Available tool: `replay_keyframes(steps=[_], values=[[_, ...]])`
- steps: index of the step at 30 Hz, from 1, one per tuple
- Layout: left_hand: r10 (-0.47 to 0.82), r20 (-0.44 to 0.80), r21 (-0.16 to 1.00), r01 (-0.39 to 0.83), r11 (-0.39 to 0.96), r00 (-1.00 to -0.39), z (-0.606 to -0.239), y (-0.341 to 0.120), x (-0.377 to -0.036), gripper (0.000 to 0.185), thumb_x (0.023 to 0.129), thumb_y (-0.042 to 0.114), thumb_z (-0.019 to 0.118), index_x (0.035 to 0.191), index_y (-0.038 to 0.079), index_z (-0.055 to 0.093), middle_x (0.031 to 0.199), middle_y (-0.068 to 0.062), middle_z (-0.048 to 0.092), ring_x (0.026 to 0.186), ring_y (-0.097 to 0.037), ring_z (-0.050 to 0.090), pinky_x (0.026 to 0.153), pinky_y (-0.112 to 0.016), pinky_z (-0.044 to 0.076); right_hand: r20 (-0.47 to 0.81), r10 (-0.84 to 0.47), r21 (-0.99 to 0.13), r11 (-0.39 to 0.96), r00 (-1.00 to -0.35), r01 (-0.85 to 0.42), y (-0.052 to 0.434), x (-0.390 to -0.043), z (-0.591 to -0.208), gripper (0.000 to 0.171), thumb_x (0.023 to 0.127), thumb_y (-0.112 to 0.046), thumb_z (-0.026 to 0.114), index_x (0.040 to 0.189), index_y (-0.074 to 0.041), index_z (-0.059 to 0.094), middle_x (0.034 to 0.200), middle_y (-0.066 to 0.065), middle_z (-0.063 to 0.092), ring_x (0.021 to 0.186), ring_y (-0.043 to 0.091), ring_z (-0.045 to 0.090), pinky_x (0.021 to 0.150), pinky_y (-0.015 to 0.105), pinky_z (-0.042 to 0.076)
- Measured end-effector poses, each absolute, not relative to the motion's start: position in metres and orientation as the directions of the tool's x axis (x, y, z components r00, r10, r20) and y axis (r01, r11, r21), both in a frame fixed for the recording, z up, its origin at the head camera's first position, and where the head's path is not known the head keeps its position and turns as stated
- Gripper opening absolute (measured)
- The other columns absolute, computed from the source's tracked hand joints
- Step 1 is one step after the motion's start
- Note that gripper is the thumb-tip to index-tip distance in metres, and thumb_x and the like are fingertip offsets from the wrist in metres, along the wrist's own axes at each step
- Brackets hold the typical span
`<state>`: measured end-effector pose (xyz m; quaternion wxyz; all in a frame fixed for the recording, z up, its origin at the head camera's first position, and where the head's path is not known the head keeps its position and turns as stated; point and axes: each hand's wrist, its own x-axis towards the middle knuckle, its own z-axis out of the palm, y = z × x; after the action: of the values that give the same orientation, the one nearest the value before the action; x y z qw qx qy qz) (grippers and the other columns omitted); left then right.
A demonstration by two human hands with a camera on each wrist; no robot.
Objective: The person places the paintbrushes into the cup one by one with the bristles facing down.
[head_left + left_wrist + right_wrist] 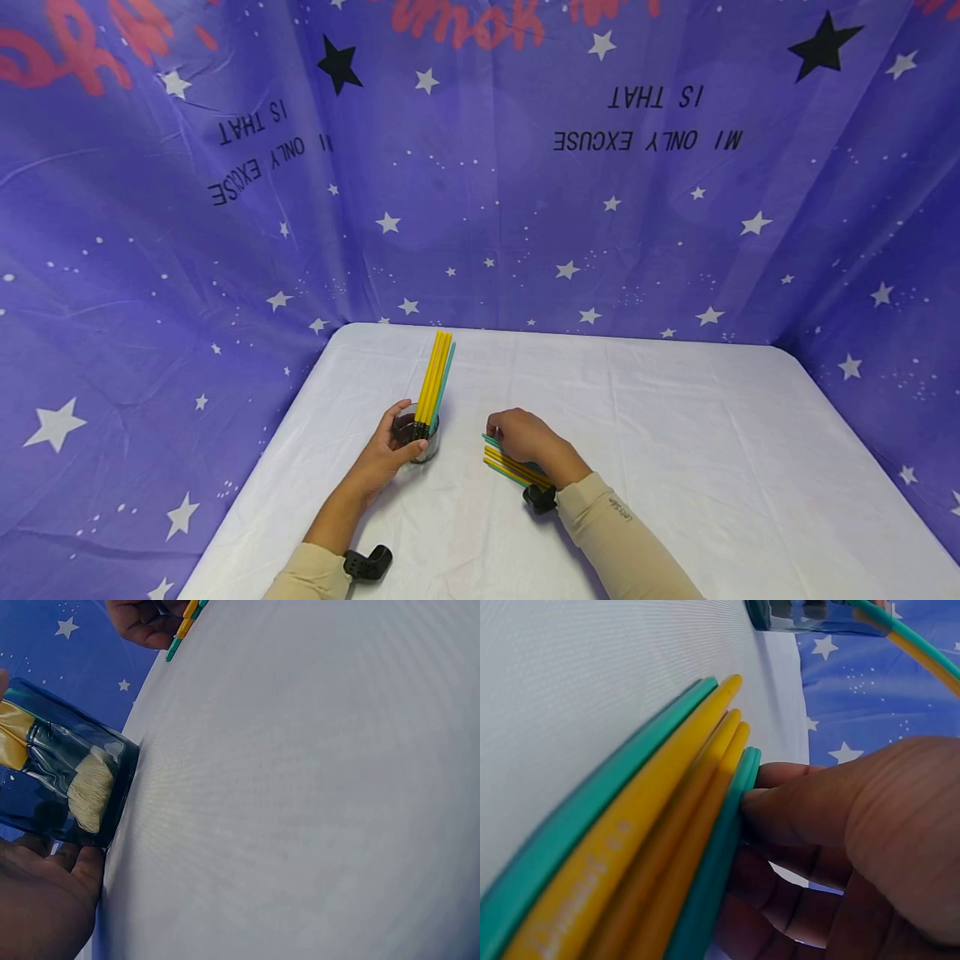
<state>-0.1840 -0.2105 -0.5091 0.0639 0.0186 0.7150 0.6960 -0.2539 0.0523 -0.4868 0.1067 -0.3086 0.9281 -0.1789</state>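
My left hand (380,461) grips a clear glass (432,452) at the left of the table. Inside it lean several paintbrushes with yellow handles (433,379) and a teal handle (444,383). Their pale bristles (91,791) point down, seen through the glass wall in the left wrist view. To the right, my right hand (525,435) bends over a row of loose paintbrushes with yellow handles (649,832) and teal handles (592,799). Its thumb and fingers pinch the tips of the teal handles (739,784) at the row's edge. The hand and wrist hide the row's other end.
A white cloth covers the table (675,450), which has rounded far corners. Purple curtains (487,192) with stars and lettering hang behind it and along both sides. A black wrist camera (538,498) sits close over the loose brushes.
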Motion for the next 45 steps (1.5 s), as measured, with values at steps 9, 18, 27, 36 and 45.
replay_keyframes(steps=[9, 18, 27, 36, 45], values=[[0.107, -0.08, 0.996, -0.076, 0.041, -0.991, -0.509, -0.21, -0.184, 0.083, 0.089, 0.008, 0.073, 0.155, 0.016, 0.022, 0.152, -0.02, 0.036, 0.134, -0.032, 0.041, 0.096, -0.026, 0.043, -0.107, -0.602, -0.409, 0.752, -0.792, -0.517, 0.053, -0.255, -0.489, 0.017, 0.095, 0.0, 0.057, 0.095, -0.014, 0.067, 0.084, -0.003, 0.061, 0.078, 0.016, 0.055, 0.079, 0.038, 0.048], [0.105, -0.083, 0.996, -0.079, 0.042, -0.991, -0.509, -0.21, -0.184, 0.083, 0.089, 0.007, 0.073, 0.155, 0.017, 0.024, 0.153, -0.019, 0.035, 0.136, -0.032, 0.04, 0.099, -0.03, 0.041, -0.119, -0.607, -0.403, 0.753, -0.786, -0.52, 0.055, -0.257, -0.487, 0.017, 0.095, 0.0, 0.057, 0.098, -0.013, 0.068, 0.088, 0.0, 0.064, 0.084, 0.018, 0.058, 0.083, 0.039, 0.049], [0.109, -0.083, 0.996, -0.079, 0.037, -0.991, -0.51, -0.21, -0.184, 0.083, 0.089, 0.008, 0.072, 0.155, 0.017, 0.023, 0.152, -0.02, 0.036, 0.135, -0.033, 0.041, 0.095, -0.026, 0.043, -0.025, -0.616, -0.551, 0.666, -0.787, -0.503, 0.067, -0.259, -0.465, 0.021, 0.092, 0.005, 0.056, 0.105, -0.008, 0.066, 0.095, 0.005, 0.066, 0.091, 0.022, 0.061, 0.081, 0.041, 0.049], [0.113, -0.084, 0.996, -0.08, 0.039, -0.99, -0.509, -0.21, -0.184, 0.083, 0.089, 0.01, 0.073, 0.155, 0.017, 0.022, 0.152, -0.02, 0.036, 0.134, -0.033, 0.041, 0.096, -0.027, 0.043, 0.049, -0.598, -0.624, 0.607, -0.8, -0.492, 0.066, -0.262, -0.435, 0.018, 0.097, -0.001, 0.056, 0.111, -0.009, 0.065, 0.095, 0.0, 0.065, 0.082, 0.014, 0.058, 0.071, 0.033, 0.048], [0.117, -0.078, 0.997, -0.075, 0.032, -0.99, -0.509, -0.21, -0.184, 0.083, 0.089, 0.008, 0.073, 0.155, 0.017, 0.022, 0.153, -0.02, 0.035, 0.135, -0.033, 0.04, 0.096, -0.026, 0.043, 0.201, -0.548, -0.79, 0.4, -0.812, -0.465, 0.06, -0.257, -0.405, 0.017, 0.097, -0.001, 0.057, 0.113, -0.006, 0.062, 0.095, 0.003, 0.062, 0.084, 0.017, 0.061, 0.068, 0.031, 0.054]])
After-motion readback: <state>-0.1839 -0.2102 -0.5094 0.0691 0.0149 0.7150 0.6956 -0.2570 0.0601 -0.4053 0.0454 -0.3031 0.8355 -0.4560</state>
